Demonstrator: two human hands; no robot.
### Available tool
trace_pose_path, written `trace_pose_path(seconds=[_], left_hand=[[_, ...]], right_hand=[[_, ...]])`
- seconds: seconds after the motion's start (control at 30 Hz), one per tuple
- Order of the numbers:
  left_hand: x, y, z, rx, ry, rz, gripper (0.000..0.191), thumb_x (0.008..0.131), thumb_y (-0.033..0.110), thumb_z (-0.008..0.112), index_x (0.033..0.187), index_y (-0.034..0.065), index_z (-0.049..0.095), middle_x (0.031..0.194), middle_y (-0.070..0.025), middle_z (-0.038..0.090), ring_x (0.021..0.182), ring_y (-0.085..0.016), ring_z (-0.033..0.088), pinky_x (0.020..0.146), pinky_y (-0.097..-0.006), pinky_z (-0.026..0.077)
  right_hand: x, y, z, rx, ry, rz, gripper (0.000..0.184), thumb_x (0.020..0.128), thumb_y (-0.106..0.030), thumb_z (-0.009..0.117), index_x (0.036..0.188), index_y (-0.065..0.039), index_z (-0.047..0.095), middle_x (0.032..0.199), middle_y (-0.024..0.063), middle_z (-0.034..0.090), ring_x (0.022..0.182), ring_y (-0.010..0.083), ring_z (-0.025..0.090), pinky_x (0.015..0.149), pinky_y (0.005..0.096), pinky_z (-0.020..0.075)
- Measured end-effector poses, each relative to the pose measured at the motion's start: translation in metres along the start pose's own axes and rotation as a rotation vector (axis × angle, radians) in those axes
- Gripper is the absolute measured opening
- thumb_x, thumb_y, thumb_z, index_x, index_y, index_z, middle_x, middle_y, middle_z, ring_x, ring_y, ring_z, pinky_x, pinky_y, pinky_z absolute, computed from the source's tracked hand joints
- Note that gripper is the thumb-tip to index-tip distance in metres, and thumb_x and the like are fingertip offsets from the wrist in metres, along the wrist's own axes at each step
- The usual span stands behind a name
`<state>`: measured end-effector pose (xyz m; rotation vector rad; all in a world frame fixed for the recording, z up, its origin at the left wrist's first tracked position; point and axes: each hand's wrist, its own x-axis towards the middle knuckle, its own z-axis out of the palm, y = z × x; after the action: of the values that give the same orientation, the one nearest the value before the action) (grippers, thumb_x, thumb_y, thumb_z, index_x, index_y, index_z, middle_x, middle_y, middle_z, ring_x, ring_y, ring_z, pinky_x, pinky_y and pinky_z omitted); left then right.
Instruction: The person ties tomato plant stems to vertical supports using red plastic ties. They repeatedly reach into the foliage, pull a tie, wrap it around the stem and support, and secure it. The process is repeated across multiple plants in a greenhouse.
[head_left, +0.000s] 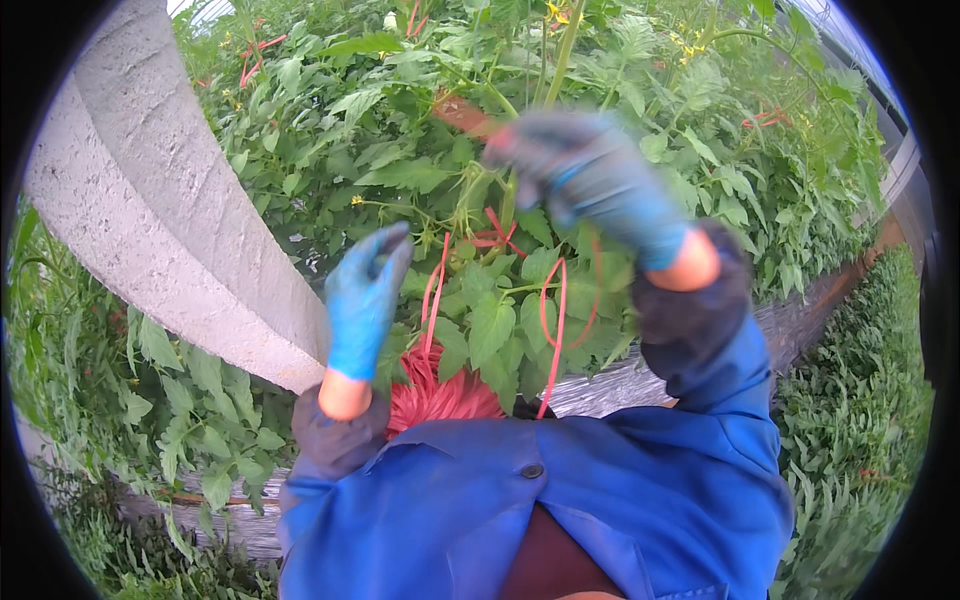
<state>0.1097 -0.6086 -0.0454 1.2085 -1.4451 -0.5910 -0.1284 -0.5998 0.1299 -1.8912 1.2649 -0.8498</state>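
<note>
Tomato plants with green leaves (491, 326) and a thick stem (564, 52) stand before me. My right hand (600, 184), in a blue and dark work glove, is motion-blurred beside the stem with its fingers curled. A blurred red plastic strip (461, 116) runs from its fingertips, and a thin red loop (556, 322) hangs below. Lower left, my left hand (367, 300) is in a similar glove, fingers bent, with a gap inside and nothing visible in it. A knotted red tie (496, 236) circles a stem between the hands. A bundle of red strips (446, 394) sits against my waist.
A rough concrete post (187, 217) slants close along my left forearm. Silvery plastic mulch film (619, 390) covers the ground beneath the plants. Other red ties (259, 56) and yellow flowers (686, 49) show among the foliage. Low greenery (855, 420) grows at right.
</note>
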Motion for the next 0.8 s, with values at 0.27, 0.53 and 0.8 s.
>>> trace_pose_path(seconds=[0.27,0.53,0.8], left_hand=[[0.081,-0.012,0.058,0.033,-0.227,-0.08,0.023,0.083,0.016,0.066,0.103,0.0065,0.069,0.089,-0.0074,0.07,0.074,-0.012,0.064,0.069,-0.0256,0.05],[0.093,-0.014,0.077,-0.347,-0.477,-0.32,0.027,0.083,0.017,0.068,0.104,-0.0015,0.068,0.079,-0.0006,0.066,0.06,-0.007,0.052,0.054,-0.0215,0.042],[0.083,-0.018,0.082,-0.732,-0.451,-0.48,0.018,0.084,0.017,0.067,0.098,0.0064,0.066,0.071,0.0072,0.059,0.053,0.0,0.041,0.046,-0.0154,0.03]], right_hand=[[0.056,0.113,0.034,-0.973,0.091,-0.032,0.02,0.083,-0.023,0.058,0.083,-0.006,0.069,0.079,0.0177,0.066,0.077,0.037,0.065,0.068,0.0456,0.0514],[0.071,0.117,0.045,-0.46,0.01,0.152,0.026,0.089,-0.032,0.057,0.096,-0.01,0.068,0.068,0.0062,0.065,0.065,0.0206,0.064,0.064,0.0347,0.0486],[0.073,0.121,0.048,-0.39,0.039,0.116,0.029,0.088,-0.036,0.058,0.102,-0.013,0.068,0.072,0.0094,0.066,0.068,0.0249,0.065,0.067,0.038,0.0492]])
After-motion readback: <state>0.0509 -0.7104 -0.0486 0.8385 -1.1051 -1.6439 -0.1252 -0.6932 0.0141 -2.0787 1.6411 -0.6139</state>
